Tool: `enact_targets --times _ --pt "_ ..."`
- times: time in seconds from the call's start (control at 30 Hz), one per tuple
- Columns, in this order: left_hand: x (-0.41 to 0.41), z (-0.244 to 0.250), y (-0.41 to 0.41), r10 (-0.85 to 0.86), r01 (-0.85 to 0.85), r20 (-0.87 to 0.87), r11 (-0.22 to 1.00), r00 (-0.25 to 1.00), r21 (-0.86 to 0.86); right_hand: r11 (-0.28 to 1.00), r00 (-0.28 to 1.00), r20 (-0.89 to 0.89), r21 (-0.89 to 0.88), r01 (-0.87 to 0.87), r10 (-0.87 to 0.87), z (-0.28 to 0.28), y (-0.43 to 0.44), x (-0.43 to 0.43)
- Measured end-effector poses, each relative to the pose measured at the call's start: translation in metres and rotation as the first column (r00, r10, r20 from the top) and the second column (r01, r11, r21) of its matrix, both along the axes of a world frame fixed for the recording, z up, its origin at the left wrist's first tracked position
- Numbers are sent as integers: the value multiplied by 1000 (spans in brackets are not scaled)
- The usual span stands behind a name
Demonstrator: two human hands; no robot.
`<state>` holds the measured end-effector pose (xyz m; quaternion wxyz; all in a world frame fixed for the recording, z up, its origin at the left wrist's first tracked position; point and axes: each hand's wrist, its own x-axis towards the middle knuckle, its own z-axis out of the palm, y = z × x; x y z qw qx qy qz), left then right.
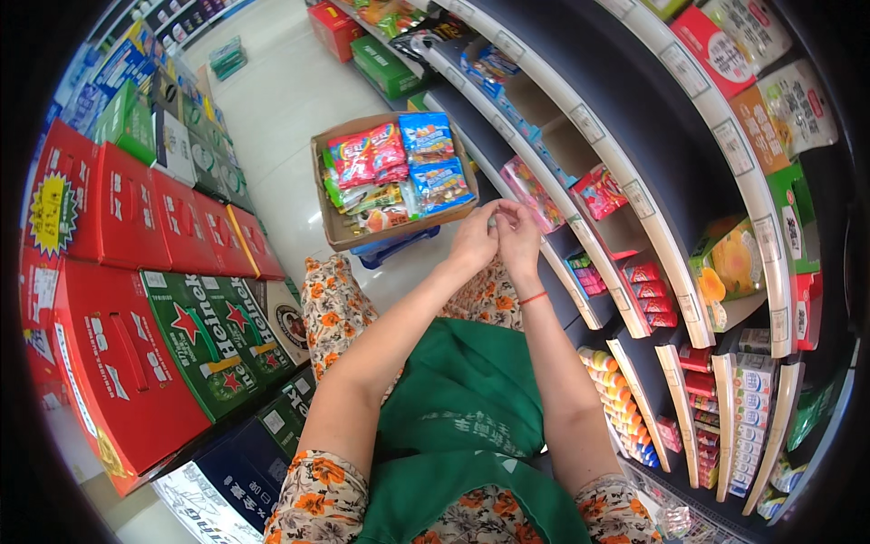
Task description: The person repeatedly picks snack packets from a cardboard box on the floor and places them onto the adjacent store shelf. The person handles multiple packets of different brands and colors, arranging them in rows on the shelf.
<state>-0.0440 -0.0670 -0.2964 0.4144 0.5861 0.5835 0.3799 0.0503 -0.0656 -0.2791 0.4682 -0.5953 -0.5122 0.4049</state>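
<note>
My left hand (477,234) and my right hand (518,234) meet at the fingertips, just right of an open cardboard box (329,234). Something tiny and pale may be between the fingers, but I cannot tell what it is. Inside the box lie red candy packets (360,160), blue candy packets (435,180) and other bagged snacks (380,207). The box rests on a blue object (401,248), mostly hidden under it. A red cord circles my right wrist. A green apron (462,387) covers my lap.
Curved shelves on the right hold a red candy packet (601,192), red packs (652,296) and a box picturing yellow fruit (731,262). Stacked red beer cartons (129,381) and green Heineken cartons (211,340) stand at left. A teal pack (228,58) lies on the floor (272,88) farther off.
</note>
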Motion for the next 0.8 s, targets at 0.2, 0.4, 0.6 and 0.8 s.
enact_targets --times 0.2,0.4,0.6,0.8 --pt "-55 -23 -2 129 -128 -17 991 992 34 991 991 -27 -43 -129 128 -33 15 -50" --pt "-108 -34 2 235 -225 47 960 971 -168 951 963 -27 -153 -269 268 -39 27 -103" --pt "-152 -66 12 371 -358 103 925 923 -130 907 926 -32 -191 -374 375 -71 50 -154" --pt "-188 -89 29 443 -419 90 884 892 -207 849 889 -44 -278 -449 456 -102 77 -191"
